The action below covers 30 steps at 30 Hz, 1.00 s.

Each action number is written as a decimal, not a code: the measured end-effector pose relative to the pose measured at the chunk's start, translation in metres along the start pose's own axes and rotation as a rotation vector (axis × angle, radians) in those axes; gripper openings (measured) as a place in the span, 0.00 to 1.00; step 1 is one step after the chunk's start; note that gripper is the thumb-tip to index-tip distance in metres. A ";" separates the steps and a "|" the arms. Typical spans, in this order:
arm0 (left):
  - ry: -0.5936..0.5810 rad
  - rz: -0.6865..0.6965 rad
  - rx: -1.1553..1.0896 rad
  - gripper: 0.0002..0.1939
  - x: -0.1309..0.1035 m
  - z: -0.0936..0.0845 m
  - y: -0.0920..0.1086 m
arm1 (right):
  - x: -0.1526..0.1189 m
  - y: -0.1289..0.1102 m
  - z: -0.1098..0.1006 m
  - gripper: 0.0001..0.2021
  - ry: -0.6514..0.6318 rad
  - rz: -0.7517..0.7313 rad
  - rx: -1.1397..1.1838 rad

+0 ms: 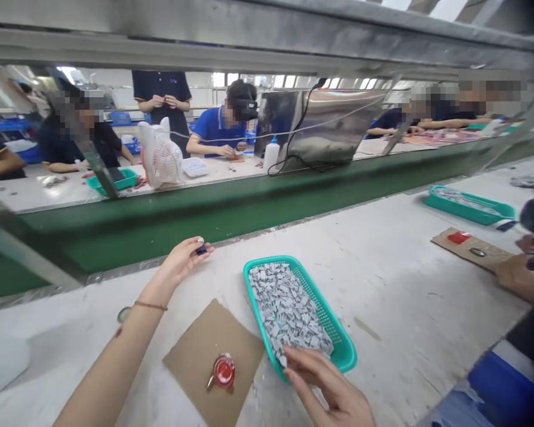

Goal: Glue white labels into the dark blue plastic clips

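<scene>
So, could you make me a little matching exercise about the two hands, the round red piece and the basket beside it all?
Things:
1. Left hand
2. Right hand
3. Round red piece
4. Basket by the right hand

Places and states:
A. Lying on brown cardboard
B. Filled with small grey pieces
C. Holding a small dark thing
D. Fingertips at the basket's near end

Right pairs: 1-C, 2-D, 3-A, 4-B
</scene>
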<state>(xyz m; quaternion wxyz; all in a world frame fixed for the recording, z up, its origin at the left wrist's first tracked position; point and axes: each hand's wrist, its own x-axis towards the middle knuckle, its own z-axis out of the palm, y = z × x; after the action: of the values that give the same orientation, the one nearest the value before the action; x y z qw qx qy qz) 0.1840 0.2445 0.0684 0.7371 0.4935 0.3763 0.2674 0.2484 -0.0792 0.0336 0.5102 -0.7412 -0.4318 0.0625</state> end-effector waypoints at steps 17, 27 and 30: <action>0.129 -0.091 -0.282 0.24 -0.268 -0.053 -0.136 | 0.034 -0.050 0.054 0.08 -0.592 -0.213 -0.175; 0.074 0.044 -0.228 0.15 -0.273 -0.039 -0.153 | 0.040 -0.060 0.061 0.09 -0.668 -0.258 -0.303; 0.069 0.095 -0.187 0.11 -0.272 -0.037 -0.153 | 0.041 -0.060 0.063 0.10 -0.674 -0.281 -0.331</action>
<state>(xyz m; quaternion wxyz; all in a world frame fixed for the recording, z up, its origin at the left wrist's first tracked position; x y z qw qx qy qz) 0.0005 -0.0008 -0.0032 0.7530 0.4302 0.3511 0.3530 0.2051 0.0002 0.0665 0.2174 -0.6850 -0.6764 0.1611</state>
